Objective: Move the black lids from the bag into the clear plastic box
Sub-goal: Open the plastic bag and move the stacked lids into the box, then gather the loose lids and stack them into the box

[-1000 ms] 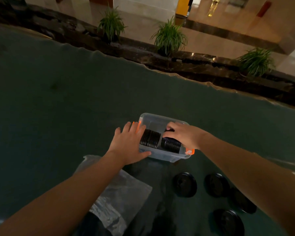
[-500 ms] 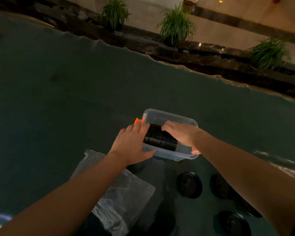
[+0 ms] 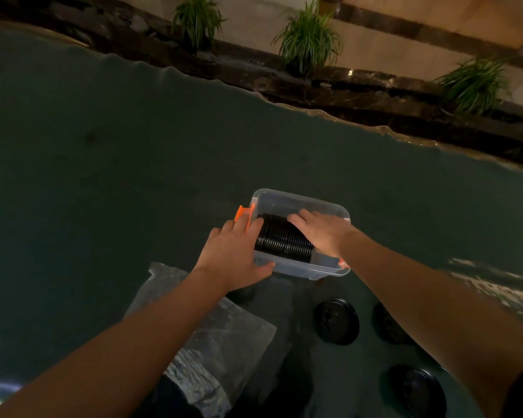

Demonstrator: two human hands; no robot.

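A clear plastic box point(image 3: 302, 200) with orange latches sits on the dark table. Inside it a row of black lids point(image 3: 281, 241) stands on edge. My left hand point(image 3: 234, 254) grips the box's near left corner, thumb along the front wall. My right hand point(image 3: 322, 232) lies flat over the right part of the lid row, fingers stretched out. A crumpled clear bag point(image 3: 215, 342) lies near me under my left forearm, with dark contents at its lower end. Loose black lids lie on the table at the right: one point(image 3: 337, 321) by the box, another point(image 3: 417, 390) nearer me.
The table's far edge point(image 3: 284, 101) runs diagonally, with potted green plants point(image 3: 307, 37) and a dark stone ledge beyond it. A third loose lid point(image 3: 385, 324) is partly hidden behind my right forearm.
The two separate groups of lids in the box now form one continuous row. My right hand moved left over the row and flattened. The left hand stays on the box corner.
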